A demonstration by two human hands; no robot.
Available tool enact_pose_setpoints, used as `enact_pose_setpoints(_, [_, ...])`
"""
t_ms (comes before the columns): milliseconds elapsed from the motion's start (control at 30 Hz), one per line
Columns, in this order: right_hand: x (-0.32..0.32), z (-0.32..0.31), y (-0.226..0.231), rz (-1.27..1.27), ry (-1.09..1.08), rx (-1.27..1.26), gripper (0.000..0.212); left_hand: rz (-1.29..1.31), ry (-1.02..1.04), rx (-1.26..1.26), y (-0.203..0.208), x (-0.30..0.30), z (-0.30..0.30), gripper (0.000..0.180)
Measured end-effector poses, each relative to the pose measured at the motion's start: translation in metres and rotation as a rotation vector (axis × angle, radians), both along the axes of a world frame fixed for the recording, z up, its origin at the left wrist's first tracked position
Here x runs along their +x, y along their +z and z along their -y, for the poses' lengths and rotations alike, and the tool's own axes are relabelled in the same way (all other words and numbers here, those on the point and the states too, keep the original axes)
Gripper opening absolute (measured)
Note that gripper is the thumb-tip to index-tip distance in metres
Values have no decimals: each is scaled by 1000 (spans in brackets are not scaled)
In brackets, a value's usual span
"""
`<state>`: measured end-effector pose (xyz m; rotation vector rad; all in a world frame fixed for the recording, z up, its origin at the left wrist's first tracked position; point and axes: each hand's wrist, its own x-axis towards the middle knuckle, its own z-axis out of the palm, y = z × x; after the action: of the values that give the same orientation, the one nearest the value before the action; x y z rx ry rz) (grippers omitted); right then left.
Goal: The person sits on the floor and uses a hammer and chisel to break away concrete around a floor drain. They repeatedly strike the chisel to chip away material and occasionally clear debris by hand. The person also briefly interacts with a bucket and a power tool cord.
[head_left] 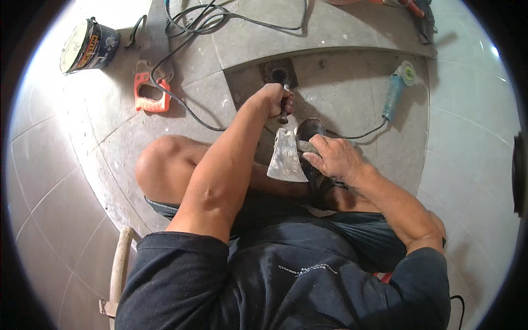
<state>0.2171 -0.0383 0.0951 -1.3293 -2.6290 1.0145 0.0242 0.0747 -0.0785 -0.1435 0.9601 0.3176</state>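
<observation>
My left hand (pixel 275 99) is wrapped round a metal chisel (pixel 283 119), its fingers closed. The chisel's far end is over a dark square cut-out (pixel 271 69) in the grey floor, which has a round hole in it; whether the tip touches the edge I cannot tell. In my right hand (pixel 338 158) is the short handle of a hatchet, gripped close to its head. The hatchet head (pixel 287 158), a worn, whitish metal blade, hangs in front of my shoe, with its back toward the chisel's near end and a small gap between them.
A teal angle grinder (pixel 394 98) lies at the right on the tiles, its black cable (pixel 357 136) running left. Left of me are a handsaw (pixel 152 100) with an orange handle and a dark bucket (pixel 103 48). A raised curved ledge (pixel 330 33) crosses the far side.
</observation>
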Motion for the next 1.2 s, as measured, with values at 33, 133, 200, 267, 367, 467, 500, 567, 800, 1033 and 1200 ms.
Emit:
enact_pose_setpoints(33, [-2,-3,-2,-54,30,36,42,63,23,-47,-5,-3,-3,9])
enact_pose_setpoints(133, [-1,-12,-11,-20,25,45,41,55,39,-93,-6,1,-9,9])
enact_pose_setpoints(200, [-1,-19,-18,240,-77,-77,39,38,50,-94,-9,-1,-12,11])
enact_pose_setpoints(267, [-1,-9,-14,168,-57,-32,39,30,72,-82,-8,-1,-15,17])
enact_pose_setpoints(367, [-4,-8,-6,5,27,37,39,-13,94,-21,-7,-1,-21,12])
enact_pose_setpoints(467, [-8,-2,3,-55,49,-13,39,59,48,-87,-1,-8,-14,10])
enact_pose_setpoints(500, [-6,-1,4,-35,8,-47,38,27,27,-103,4,-7,-11,10])
enact_pose_setpoints(567, [-2,2,5,-1,-71,-120,38,3,-12,-61,10,-4,-6,10])
enact_pose_setpoints(800, [2,-4,3,-7,-61,-68,40,61,-44,-70,5,-5,-7,13])
enact_pose_setpoints(1033, [7,-4,0,-4,-92,-97,35,27,-35,-58,19,3,-5,12])
enact_pose_setpoints(1200, [7,-4,0,-2,-121,-134,33,-35,-23,-31,26,1,-9,10])
